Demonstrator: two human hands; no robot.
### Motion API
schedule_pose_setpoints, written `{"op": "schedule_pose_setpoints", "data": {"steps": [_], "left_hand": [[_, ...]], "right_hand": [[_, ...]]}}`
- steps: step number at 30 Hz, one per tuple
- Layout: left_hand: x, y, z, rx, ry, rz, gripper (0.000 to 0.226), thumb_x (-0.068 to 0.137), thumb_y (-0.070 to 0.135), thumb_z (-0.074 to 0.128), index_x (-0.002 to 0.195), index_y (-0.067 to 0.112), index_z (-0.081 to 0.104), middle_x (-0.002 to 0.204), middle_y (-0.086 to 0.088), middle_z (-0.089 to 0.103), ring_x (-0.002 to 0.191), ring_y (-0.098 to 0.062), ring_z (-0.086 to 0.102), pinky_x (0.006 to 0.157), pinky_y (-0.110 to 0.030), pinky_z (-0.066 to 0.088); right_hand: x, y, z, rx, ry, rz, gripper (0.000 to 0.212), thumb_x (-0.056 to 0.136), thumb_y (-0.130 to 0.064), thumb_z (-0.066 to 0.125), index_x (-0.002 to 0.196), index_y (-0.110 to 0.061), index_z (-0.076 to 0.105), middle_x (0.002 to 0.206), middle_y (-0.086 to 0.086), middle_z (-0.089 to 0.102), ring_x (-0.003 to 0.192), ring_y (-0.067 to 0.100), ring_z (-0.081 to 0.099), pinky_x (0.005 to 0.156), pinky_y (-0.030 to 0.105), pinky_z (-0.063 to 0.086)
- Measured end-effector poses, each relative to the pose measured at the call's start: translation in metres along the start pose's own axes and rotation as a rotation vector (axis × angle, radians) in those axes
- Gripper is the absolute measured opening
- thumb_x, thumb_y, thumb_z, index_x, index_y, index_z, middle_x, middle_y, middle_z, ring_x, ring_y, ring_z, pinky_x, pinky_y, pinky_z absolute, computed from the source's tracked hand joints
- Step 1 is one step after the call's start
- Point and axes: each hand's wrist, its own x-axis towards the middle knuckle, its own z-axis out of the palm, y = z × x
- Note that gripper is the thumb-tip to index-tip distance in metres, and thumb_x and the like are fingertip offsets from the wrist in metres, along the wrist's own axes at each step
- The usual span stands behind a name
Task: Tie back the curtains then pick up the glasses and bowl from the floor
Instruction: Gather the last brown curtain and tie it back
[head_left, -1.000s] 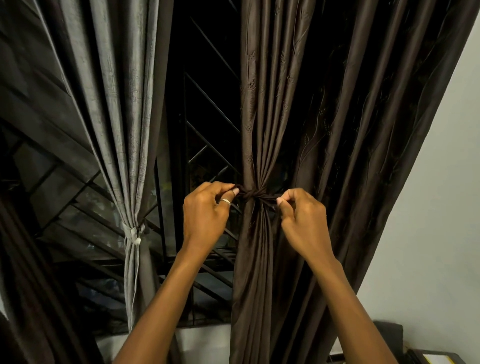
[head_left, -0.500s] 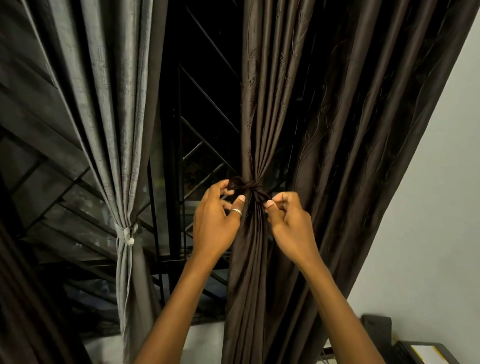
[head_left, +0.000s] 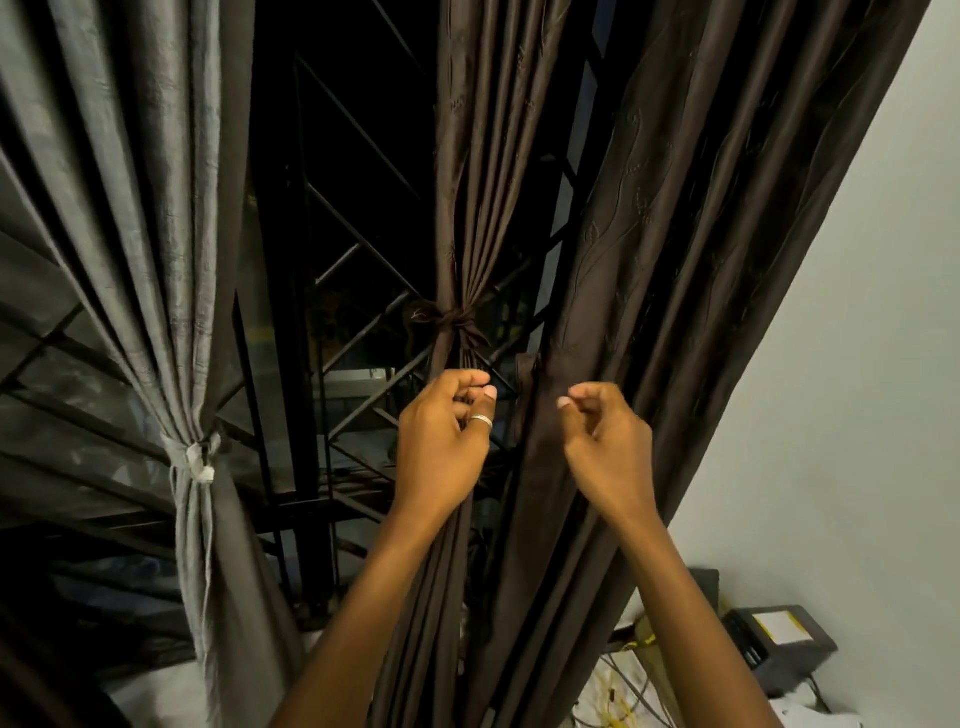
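Both hands have let go and dropped below the knot (head_left: 451, 323). Left hand (head_left: 441, 441) and right hand (head_left: 608, 441) hang loosely curled, empty, just under the tied brown curtain (head_left: 467, 208); the grey curtain (head_left: 156, 208) hangs tied further left.

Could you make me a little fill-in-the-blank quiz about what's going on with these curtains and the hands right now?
1. The knot gathers the ____ brown curtain.
2. The grey curtain is bound with a ____ tie.
3. The ring sits on the ____ hand.
4. The right hand holds ____.

Missing words: dark; white; left; nothing
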Motion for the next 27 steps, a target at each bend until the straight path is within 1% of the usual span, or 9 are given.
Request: {"op": "schedule_pose_setpoints", "data": {"steps": [4, 8, 10, 12, 15, 18, 22, 25, 27], "left_hand": [[-0.003, -0.002, 0.012, 0.004, -0.067, -0.022, 0.013, 0.098, 0.026, 0.062, 0.108, 0.022, 0.069, 0.079, 0.012, 0.065, 0.064, -0.002, 0.062, 0.057, -0.012, 0.044], [0.001, -0.003, 0.025, 0.042, -0.095, -0.039, 0.009, 0.097, 0.027, 0.064, 0.103, 0.026, 0.070, 0.072, 0.011, 0.066, 0.062, -0.008, 0.062, 0.056, -0.023, 0.050], [0.004, 0.001, 0.036, 0.062, -0.060, -0.034, 0.008, 0.096, 0.026, 0.064, 0.102, 0.027, 0.070, 0.074, 0.010, 0.068, 0.065, -0.011, 0.064, 0.059, -0.031, 0.055], [0.007, 0.008, 0.048, 0.069, -0.031, -0.037, 0.007, 0.096, 0.024, 0.065, 0.100, 0.026, 0.071, 0.076, 0.008, 0.070, 0.065, -0.013, 0.065, 0.059, -0.034, 0.056], [0.007, 0.012, 0.068, 0.105, -0.013, -0.034, 0.008, 0.096, 0.022, 0.065, 0.099, 0.026, 0.071, 0.077, 0.012, 0.070, 0.065, -0.007, 0.064, 0.056, -0.021, 0.051], [0.005, 0.007, 0.089, 0.188, 0.030, -0.029, 0.013, 0.096, 0.029, 0.064, 0.106, 0.026, 0.073, 0.089, 0.015, 0.071, 0.080, 0.003, 0.066, 0.067, -0.017, 0.054], [0.000, 0.008, 0.116, 0.268, 0.139, -0.043, 0.033, 0.093, 0.050, 0.062, 0.116, 0.028, 0.073, 0.104, 0.018, 0.070, 0.095, 0.009, 0.064, 0.081, -0.021, 0.057], [0.000, 0.019, 0.131, 0.290, 0.231, -0.068, 0.036, 0.091, 0.057, 0.062, 0.117, 0.033, 0.072, 0.090, 0.029, 0.065, 0.090, 0.015, 0.062, 0.079, -0.016, 0.054], [0.005, 0.027, 0.136, 0.330, 0.251, -0.078, 0.036, 0.089, 0.061, 0.062, 0.114, 0.037, 0.072, 0.078, 0.032, 0.063, 0.081, 0.017, 0.061, 0.074, -0.013, 0.053]], "right_hand": [[0.013, 0.020, -0.012, -0.108, 0.140, 0.094, 0.025, 0.095, -0.034, 0.066, 0.114, -0.019, 0.063, 0.093, -0.005, 0.068, 0.078, 0.004, 0.064, 0.079, 0.035, 0.056], [0.039, 0.038, -0.008, -0.204, 0.102, 0.172, 0.054, 0.088, -0.059, 0.067, 0.124, -0.021, 0.056, 0.114, -0.003, 0.067, 0.096, 0.016, 0.067, 0.083, 0.041, 0.056], [0.051, 0.047, -0.003, -0.176, 0.051, 0.168, 0.055, 0.087, -0.057, 0.069, 0.126, -0.019, 0.056, 0.113, -0.003, 0.068, 0.100, 0.019, 0.067, 0.082, 0.038, 0.056], [0.060, 0.056, 0.002, -0.166, 0.014, 0.113, 0.040, 0.092, -0.045, 0.070, 0.120, -0.017, 0.060, 0.102, -0.003, 0.070, 0.094, 0.019, 0.068, 0.073, 0.031, 0.051], [0.067, 0.072, 0.006, -0.171, -0.006, -0.007, 0.011, 0.096, -0.027, 0.067, 0.092, -0.019, 0.060, 0.076, -0.006, 0.064, 0.075, 0.019, 0.067, 0.057, 0.026, 0.039], [0.063, 0.085, 0.010, -0.109, -0.030, -0.134, 0.022, 0.095, -0.023, 0.067, 0.079, -0.025, 0.051, 0.072, -0.006, 0.060, 0.065, 0.013, 0.060, 0.054, 0.029, 0.043], [0.052, 0.088, 0.016, -0.034, -0.098, -0.264, 0.016, 0.096, -0.026, 0.061, 0.081, -0.022, 0.056, 0.078, -0.008, 0.059, 0.065, 0.010, 0.057, 0.054, 0.033, 0.048], [0.047, 0.086, 0.020, 0.049, -0.134, -0.305, 0.024, 0.095, -0.036, 0.044, 0.080, -0.021, 0.055, 0.077, -0.009, 0.057, 0.062, 0.010, 0.055, 0.051, 0.025, 0.040], [0.046, 0.088, 0.026, 0.058, -0.169, -0.310, 0.028, 0.097, -0.035, 0.047, 0.097, -0.015, 0.067, 0.088, -0.004, 0.066, 0.073, 0.015, 0.065, 0.057, 0.028, 0.048]]}}
